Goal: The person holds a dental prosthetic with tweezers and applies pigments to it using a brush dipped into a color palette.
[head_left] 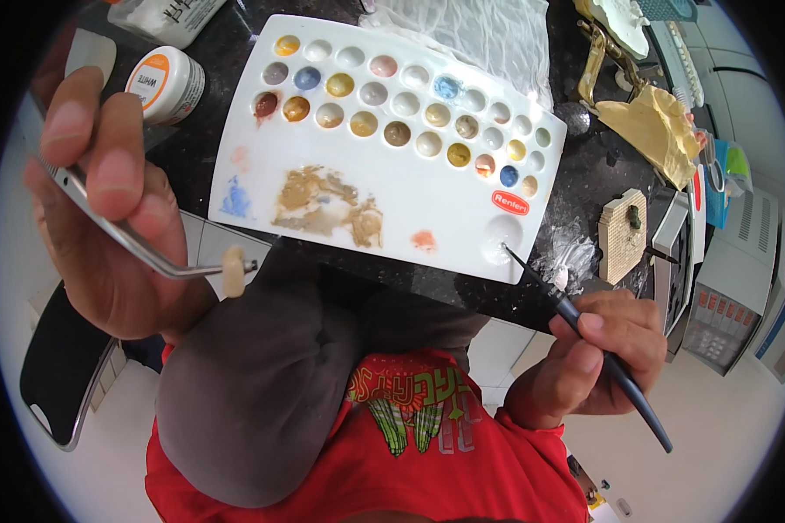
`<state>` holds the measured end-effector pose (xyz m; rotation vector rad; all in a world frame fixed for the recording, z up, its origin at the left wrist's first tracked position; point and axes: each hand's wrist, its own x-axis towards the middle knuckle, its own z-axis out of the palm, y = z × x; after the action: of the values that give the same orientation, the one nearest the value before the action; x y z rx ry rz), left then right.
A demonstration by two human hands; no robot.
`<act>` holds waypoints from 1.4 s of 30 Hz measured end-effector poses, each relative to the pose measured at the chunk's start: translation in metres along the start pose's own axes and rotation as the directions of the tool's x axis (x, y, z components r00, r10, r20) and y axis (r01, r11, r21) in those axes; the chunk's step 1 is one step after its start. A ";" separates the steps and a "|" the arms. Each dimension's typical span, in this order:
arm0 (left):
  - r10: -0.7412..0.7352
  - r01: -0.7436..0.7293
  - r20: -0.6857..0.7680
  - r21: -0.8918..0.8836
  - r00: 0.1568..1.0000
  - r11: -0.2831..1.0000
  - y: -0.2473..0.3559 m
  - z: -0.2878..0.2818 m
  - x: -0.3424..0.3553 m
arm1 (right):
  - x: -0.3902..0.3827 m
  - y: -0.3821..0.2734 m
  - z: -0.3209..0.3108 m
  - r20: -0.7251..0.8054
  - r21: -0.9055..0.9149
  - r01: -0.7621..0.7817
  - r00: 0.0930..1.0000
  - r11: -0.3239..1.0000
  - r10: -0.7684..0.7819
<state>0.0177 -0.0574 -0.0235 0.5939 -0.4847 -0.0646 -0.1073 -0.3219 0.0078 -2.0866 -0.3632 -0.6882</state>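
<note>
My left hand is closed around bent metal tweezers. Near their tip sits a small cream tooth-shaped piece, which looks like a dental crown, held in the air left of the palette's near edge. In my right hand is a thin dark-handled brush, gripped like a pen. Its fine tip touches a round well at the near right corner of the white palette. Several small wells of coloured paste line the palette's far part. Brown, blue and pink smears lie on its flat area.
A white jar with an orange-marked lid stands left of the palette, beyond it a clear container. White tissue lies behind. At right are a beige pegged block, crumpled yellow paper, a brass-coloured frame and a grey machine.
</note>
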 end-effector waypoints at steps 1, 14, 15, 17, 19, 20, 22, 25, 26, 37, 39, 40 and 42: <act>-0.002 0.002 0.003 0.006 1.000 1.000 0.003 0.000 0.000 | 0.001 -0.001 0.002 0.012 0.006 0.005 1.000 1.000 -0.005; 0.001 0.022 -0.100 0.220 0.995 0.975 0.003 0.012 0.008 | -0.010 -0.011 0.014 -0.203 -0.225 0.003 0.978 0.974 -0.050; 0.001 0.011 -0.051 0.238 0.999 0.971 0.004 0.007 0.006 | -0.009 -0.012 0.017 -0.244 -0.234 0.018 0.967 0.972 -0.077; 0.014 -0.009 -0.015 0.289 1.000 0.957 0.009 0.006 0.006 | -0.004 -0.019 0.032 -0.278 -0.121 0.051 0.957 0.991 -0.083; 0.015 0.017 -0.086 0.358 0.996 0.934 0.010 0.014 0.007 | 0.001 -0.021 0.040 -0.242 -0.035 0.121 0.962 0.992 -0.126; 0.007 0.026 -0.092 0.350 0.996 0.936 0.009 0.015 0.008 | 0.000 -0.020 0.040 -0.187 0.092 0.167 0.971 0.982 -0.147; -0.007 0.043 -0.107 0.339 0.994 0.940 0.008 0.015 0.008 | 0.004 -0.020 0.051 -0.164 0.316 0.197 0.975 0.928 -0.152; -0.019 0.059 -0.133 0.304 0.991 0.951 0.010 0.017 0.007 | 0.014 -0.019 0.058 -0.062 0.389 0.230 0.973 0.892 -0.224; -0.022 0.061 -0.133 0.296 0.991 0.953 0.010 0.017 0.007 | 0.015 -0.021 0.062 -0.071 0.402 0.230 0.973 0.886 -0.221; -0.017 0.056 -0.132 0.298 0.991 0.953 0.009 0.017 0.008 | 0.016 -0.025 0.066 0.032 0.375 0.160 0.982 0.913 -0.185; -0.016 0.055 -0.131 0.301 0.991 0.952 0.009 0.017 0.008 | 0.016 -0.026 0.065 0.040 0.370 0.149 0.983 0.917 -0.176; -0.017 0.056 -0.133 0.299 0.991 0.952 0.009 0.017 0.008 | 0.016 -0.027 0.065 0.042 0.364 0.139 0.985 0.921 -0.165; -0.019 0.059 -0.135 0.296 0.991 0.953 0.008 0.017 0.009 | 0.017 -0.028 0.065 0.045 0.355 0.130 0.987 0.926 -0.156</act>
<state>0.0172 -0.0614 -0.0028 0.8999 -0.3567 0.0112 -0.0857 -0.2520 0.0069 -1.7581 -0.6379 -0.5837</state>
